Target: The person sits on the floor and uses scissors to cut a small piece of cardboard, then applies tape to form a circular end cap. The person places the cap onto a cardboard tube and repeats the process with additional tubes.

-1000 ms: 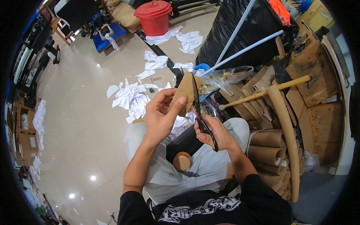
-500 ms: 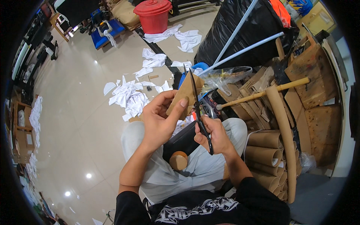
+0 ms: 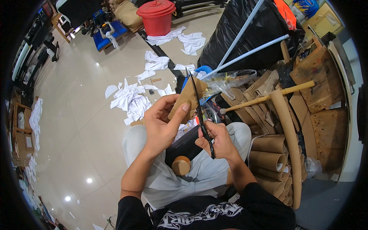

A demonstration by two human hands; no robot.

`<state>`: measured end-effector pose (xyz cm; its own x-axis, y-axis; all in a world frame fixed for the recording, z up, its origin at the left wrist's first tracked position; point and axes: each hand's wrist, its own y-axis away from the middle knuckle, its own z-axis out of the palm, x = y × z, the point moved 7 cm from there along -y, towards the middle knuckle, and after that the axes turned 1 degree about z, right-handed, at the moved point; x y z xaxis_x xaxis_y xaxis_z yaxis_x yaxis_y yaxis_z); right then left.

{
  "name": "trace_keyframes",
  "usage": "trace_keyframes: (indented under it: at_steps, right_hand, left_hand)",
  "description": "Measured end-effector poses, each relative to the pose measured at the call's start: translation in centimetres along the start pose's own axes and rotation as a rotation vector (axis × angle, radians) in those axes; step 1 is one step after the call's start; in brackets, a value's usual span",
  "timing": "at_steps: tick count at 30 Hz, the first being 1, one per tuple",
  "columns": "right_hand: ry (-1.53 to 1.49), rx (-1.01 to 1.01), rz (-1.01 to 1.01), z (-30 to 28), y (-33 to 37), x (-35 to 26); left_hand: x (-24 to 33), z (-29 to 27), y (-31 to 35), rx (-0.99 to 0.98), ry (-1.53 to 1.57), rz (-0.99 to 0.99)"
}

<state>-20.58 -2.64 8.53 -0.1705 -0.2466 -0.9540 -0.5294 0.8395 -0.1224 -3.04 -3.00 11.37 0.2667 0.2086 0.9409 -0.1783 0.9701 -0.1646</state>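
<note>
Between the thumb and fingers of my left hand (image 3: 163, 124) is a flat piece of brown cardboard (image 3: 183, 100), tilted upward in front of me. My right hand (image 3: 218, 140) grips black-handled scissors (image 3: 204, 130), with its fingers in and around the handles. The scissor blades point away from me and are slightly apart at the tips. They lie along the right side of the cardboard, with one blade in front of it. On my lap, below both hands, rests a round brown cardboard piece (image 3: 181, 165) beside a dark box-like thing (image 3: 184, 143).
White cloth scraps (image 3: 132, 101) litter the floor ahead and to the left. A red lidded bucket (image 3: 156, 19) stands far ahead. On the right are a black plastic bag (image 3: 234, 34), cardboard tubes (image 3: 268, 159), a bamboo stick (image 3: 268, 96) and flattened cardboard (image 3: 320, 82).
The view has shifted very slightly. The scissor handles sit a little lower and further left, and the grip on the cardboard stays the same.
</note>
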Motion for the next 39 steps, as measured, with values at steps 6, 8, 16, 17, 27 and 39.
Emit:
trace_keyframes:
  at_steps: [6,8,16,17,27,39]
  right_hand:
    - [-0.159,-0.128,0.120,0.4,0.6,1.8]
    - [-0.260,-0.233,0.105,0.7,1.1,2.4]
    - [-0.195,-0.506,0.204,-2.9,2.8,1.8]
    - [-0.163,-0.528,0.219,-3.2,2.8,1.6]
    - [0.006,-0.569,0.164,-3.9,1.3,1.0]
    - [0.064,-0.515,0.149,-3.8,0.5,0.3]
  left_hand:
    - [0.3,-0.2,-0.2,0.007,0.008,0.008]
    - [0.4,-0.8,-0.4,0.021,0.011,0.012]
    - [0.8,-2.3,-1.4,-0.112,-0.089,-0.112]
    - [0.4,-2.5,-1.4,-0.142,-0.091,-0.132]
    - [0.4,-2.0,-1.4,-0.198,-0.116,-0.144]
    - [0.0,-1.9,-1.4,-0.218,-0.129,-0.141]
